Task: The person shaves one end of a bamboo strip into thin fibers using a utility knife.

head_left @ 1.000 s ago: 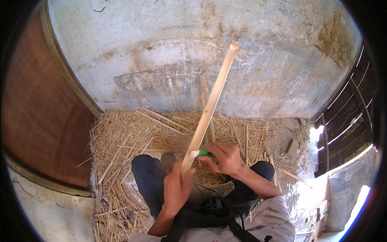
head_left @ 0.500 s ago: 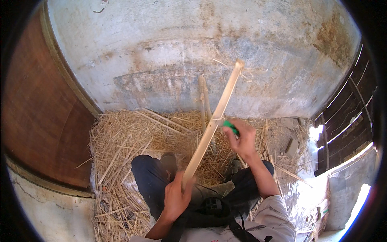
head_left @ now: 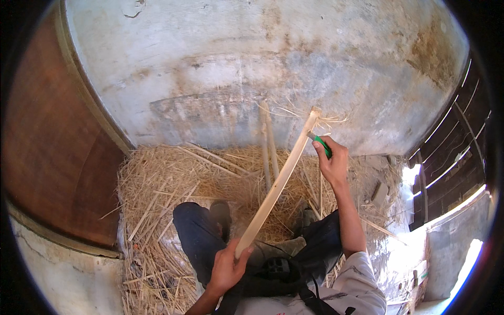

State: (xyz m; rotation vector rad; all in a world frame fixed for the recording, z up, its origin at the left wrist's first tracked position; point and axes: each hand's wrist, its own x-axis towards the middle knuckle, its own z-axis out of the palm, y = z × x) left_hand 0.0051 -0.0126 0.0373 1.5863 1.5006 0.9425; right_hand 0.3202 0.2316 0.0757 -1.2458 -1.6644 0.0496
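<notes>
A long, pale bamboo strip (head_left: 280, 182) slants upward from my lap toward the wall, its far end frayed into thin curling shavings (head_left: 331, 119). Closed around the near end is my left hand (head_left: 229, 268). My right hand (head_left: 333, 160) grips a green-handled knife (head_left: 321, 145), whose short blade touches the strip a little below the frayed tip. The fingers of the right hand wrap the handle and hide part of it.
Straw-like shavings and thin strips (head_left: 157, 173) cover the floor around my legs. Two poles (head_left: 269, 142) lean on the stained wall (head_left: 210, 68). A brick-like block (head_left: 379, 193) lies at right. A brown wooden panel (head_left: 63, 142) stands at left, dark slats (head_left: 457, 142) at right.
My right hand has moved the knife up along the strip, from about its middle to near the far end. The strip's far end has dropped lower in view.
</notes>
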